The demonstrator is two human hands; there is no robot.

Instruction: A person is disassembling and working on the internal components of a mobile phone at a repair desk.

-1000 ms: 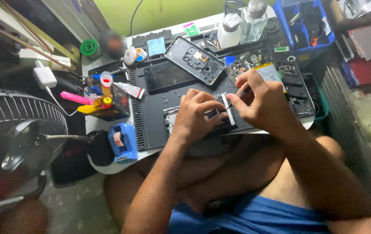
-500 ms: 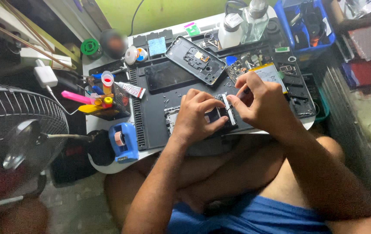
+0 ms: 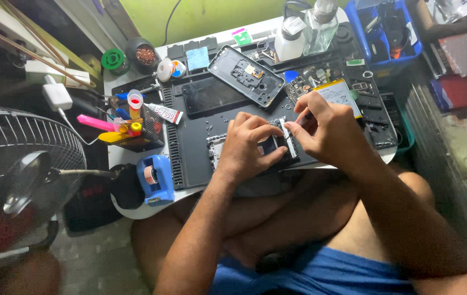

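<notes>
Left hand [image 3: 244,147] pins the phone frame [image 3: 220,150] on the mat [image 3: 192,158] below the back cover [image 3: 246,75], right hand [image 3: 326,128] pinching its edge; a slip could likely bend it.

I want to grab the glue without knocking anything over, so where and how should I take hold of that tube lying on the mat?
Probably pinch the glue tube across its flat white body, near the middle, coming straight down from above. It lies flat on the black mat, its upper-left end against the mesh holder of markers, so that side is crowded; from above, its long sides look open.
</notes>
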